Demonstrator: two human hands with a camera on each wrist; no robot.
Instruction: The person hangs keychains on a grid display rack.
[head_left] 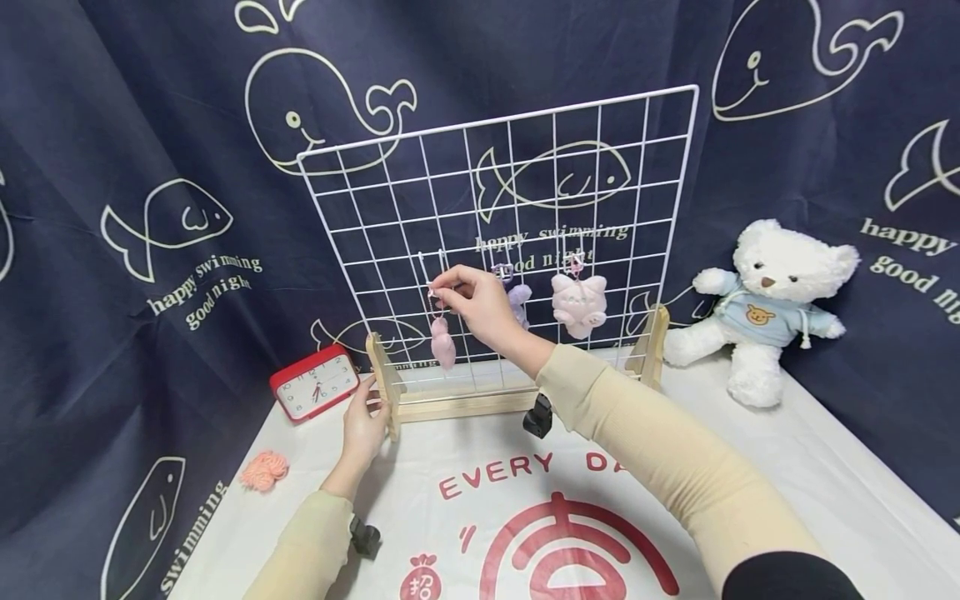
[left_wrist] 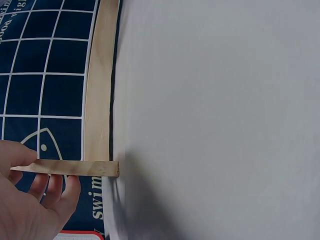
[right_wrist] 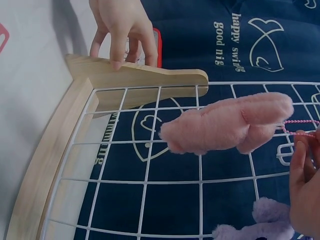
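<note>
My right hand [head_left: 483,307] is at the front of a white wire grid rack [head_left: 498,122], pinching the pink bead chain [right_wrist: 301,121] of a pink plush pendant [right_wrist: 220,127]. The pendant hangs below my fingertips in the head view, before the grid's lower left part. A white hook [right_wrist: 284,154] on the grid shows right beside these fingers in the right wrist view. My left hand [head_left: 365,427] grips the left wooden side support [left_wrist: 82,167] of the rack, thumb on one face and fingers on the other. A purple plush [head_left: 518,302] hangs partly behind my right hand.
A pale pink plush [head_left: 579,304] hangs further right on the grid. Left of the rack stand a red clock [head_left: 317,383] and a bundle of coral yarn [head_left: 265,471]. A white teddy bear [head_left: 765,292] in a blue hoodie sits at the right, before a dark patterned curtain [head_left: 187,100].
</note>
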